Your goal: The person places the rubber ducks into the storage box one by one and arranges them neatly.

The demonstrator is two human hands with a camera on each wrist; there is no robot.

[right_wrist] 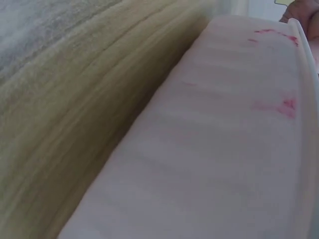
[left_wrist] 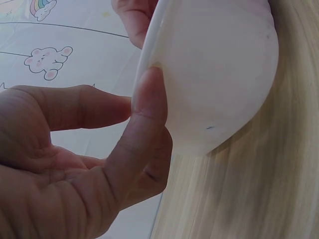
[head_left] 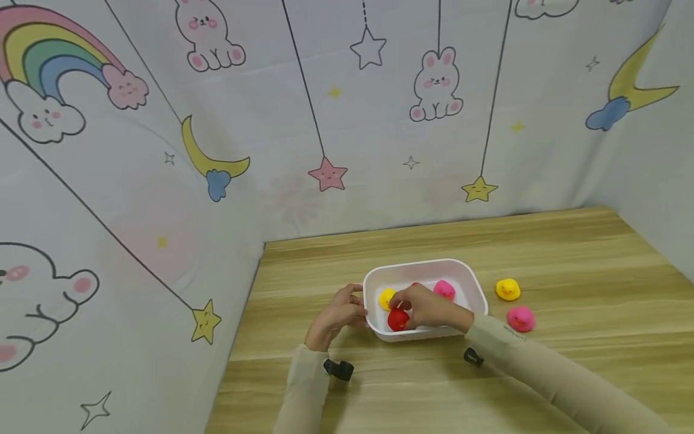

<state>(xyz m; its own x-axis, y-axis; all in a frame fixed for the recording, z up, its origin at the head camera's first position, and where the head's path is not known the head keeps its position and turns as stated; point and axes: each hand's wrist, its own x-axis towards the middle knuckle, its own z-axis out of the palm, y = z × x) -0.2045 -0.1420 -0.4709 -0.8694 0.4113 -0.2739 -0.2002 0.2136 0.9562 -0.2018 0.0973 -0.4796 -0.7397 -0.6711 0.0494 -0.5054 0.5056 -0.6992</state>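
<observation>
Two hands at a white tub (head_left: 387, 336) – one steadies its rim, one is inside with a red duck (head_left: 398, 320).
The left hand (head_left: 341, 312) is closed to a pinch, thumb and finger gripping the rim at the tub's left end; the right hand (head_left: 435, 308) reaches over the near side, its fingers bent and closed about the red duck near the tub's front left corner. Just beyond that duck sits a yellow duck (head_left: 387, 299), with a pink duck (head_left: 444, 290) farther right and a bit of red (head_left: 415, 284) mostly hidden behind the right hand. Right of the tub, on the wood-grain desk (head_left: 309, 265), lie a second yellow duck (head_left: 508, 290) and – nearer the person – a second pink duck (head_left: 521, 319). Behind hangs a pale cloth (head_left: 379, 120) printed with rabbits and stars.
</observation>
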